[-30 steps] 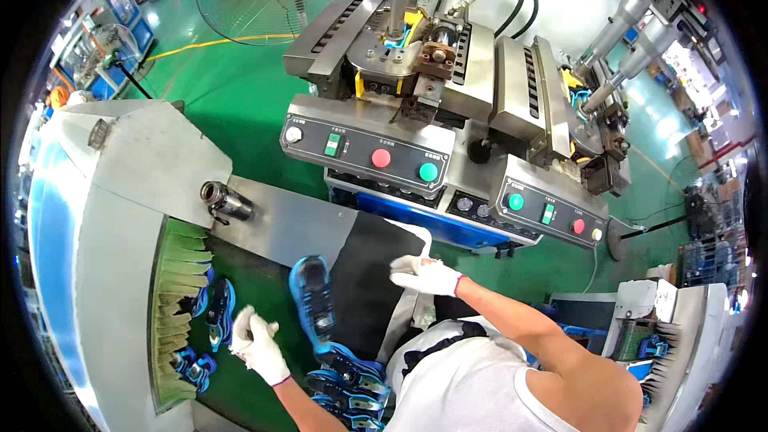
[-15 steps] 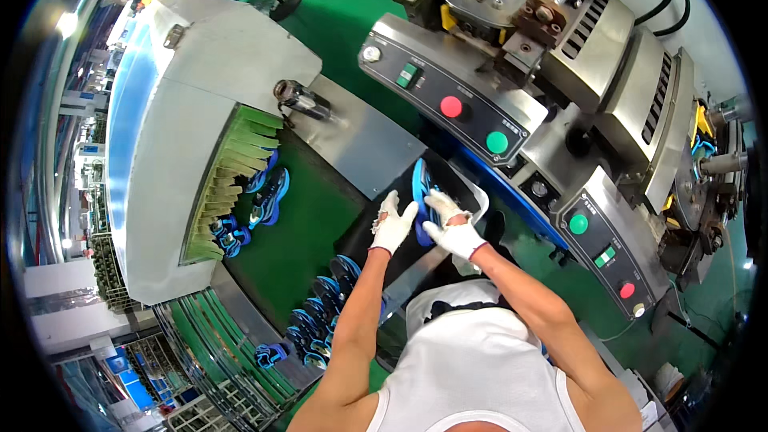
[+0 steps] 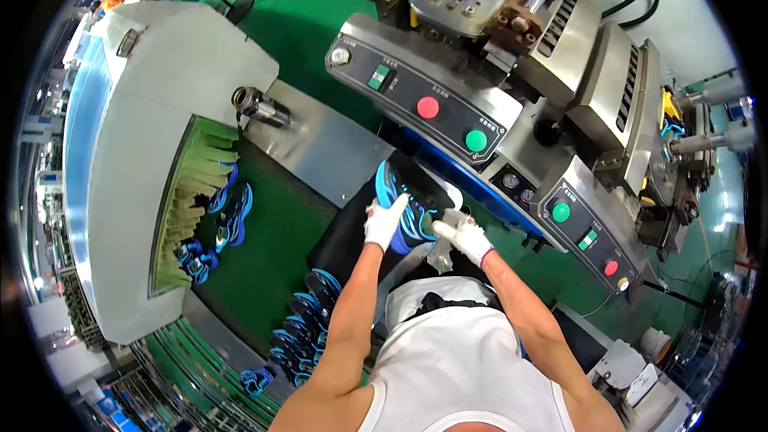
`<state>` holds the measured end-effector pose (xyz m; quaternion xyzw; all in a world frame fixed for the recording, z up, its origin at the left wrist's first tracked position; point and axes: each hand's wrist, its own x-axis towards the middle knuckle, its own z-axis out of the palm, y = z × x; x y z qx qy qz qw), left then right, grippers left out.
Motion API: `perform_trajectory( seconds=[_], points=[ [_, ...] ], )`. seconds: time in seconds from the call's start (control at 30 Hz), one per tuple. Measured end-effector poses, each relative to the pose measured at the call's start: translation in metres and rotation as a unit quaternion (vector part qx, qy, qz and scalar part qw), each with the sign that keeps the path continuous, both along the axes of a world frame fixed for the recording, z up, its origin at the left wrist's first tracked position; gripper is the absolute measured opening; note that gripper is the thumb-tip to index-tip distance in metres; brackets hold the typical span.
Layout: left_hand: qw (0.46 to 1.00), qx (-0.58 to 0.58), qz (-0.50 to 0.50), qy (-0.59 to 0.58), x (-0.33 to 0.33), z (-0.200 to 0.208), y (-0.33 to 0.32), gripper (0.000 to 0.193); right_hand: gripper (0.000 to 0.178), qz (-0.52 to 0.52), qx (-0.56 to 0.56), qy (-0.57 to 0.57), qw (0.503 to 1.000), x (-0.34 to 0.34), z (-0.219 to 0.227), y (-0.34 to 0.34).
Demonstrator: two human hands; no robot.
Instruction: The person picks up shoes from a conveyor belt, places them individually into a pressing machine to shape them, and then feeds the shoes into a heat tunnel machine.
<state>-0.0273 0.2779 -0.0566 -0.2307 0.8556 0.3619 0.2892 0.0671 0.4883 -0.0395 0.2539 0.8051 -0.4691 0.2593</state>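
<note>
A black-and-blue sports shoe (image 3: pixel 411 220) with a purple-blue sole is held in front of me above a black pad (image 3: pixel 344 232). My left hand (image 3: pixel 384 225), in a white glove, grips it along its left side. The gloved right hand (image 3: pixel 468 238) is at the heel end, its fingers bent in toward the opening. A pale translucent piece (image 3: pixel 440 258) hangs below the right fingers. I cannot make out exactly what those fingers hold. Several similar shoes (image 3: pixel 298 332) stand in a row left of my left forearm.
A green conveyor belt (image 3: pixel 268 248) runs from a grey housing with a fringed curtain (image 3: pixel 180 200), shoes lying near the fringe. A dark cylinder (image 3: pixel 262 107) lies on the metal ledge. At the right stands a steel machine with button panels (image 3: pixel 428 108).
My left hand has closed on the shoe, which now tilts with its toe to the upper left. The right hand has shifted to the heel, and a translucent piece shows there. The view has shifted.
</note>
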Motion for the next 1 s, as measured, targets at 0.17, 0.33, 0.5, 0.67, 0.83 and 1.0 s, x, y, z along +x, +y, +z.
perform_trajectory(
  seconds=[0.17, 0.33, 0.5, 0.67, 0.83, 1.0],
  points=[
    [0.989, 0.145, 0.013, 0.039, 0.021, 0.105, -0.006, 0.088, 0.075, 0.045, -0.084, -0.133, 0.987, -0.021, 0.082, -0.024],
    [0.963, 0.223, -0.034, 0.145, 0.018, 0.162, -0.003, 0.071, 0.056, -0.123, -0.365, 0.142, 0.912, -0.019, 0.114, -0.024],
    [0.819, 0.391, -0.281, 0.313, -0.045, 0.230, 0.009, 0.068, 0.049, -0.218, -0.515, 0.088, 0.825, -0.018, 0.160, 0.035],
    [0.758, 0.137, -0.404, 0.494, -0.158, 0.280, 0.102, 0.046, 0.064, -0.318, -0.584, 0.215, 0.715, -0.020, 0.197, 0.093],
    [0.742, 0.069, -0.457, 0.485, -0.289, 0.232, 0.207, 0.050, 0.074, -0.382, -0.539, 0.272, 0.699, 0.001, 0.206, 0.154],
    [0.755, -0.025, -0.420, 0.502, -0.371, 0.159, 0.288, 0.072, 0.088, -0.400, -0.522, 0.319, 0.682, 0.018, 0.216, 0.181]
  ],
)
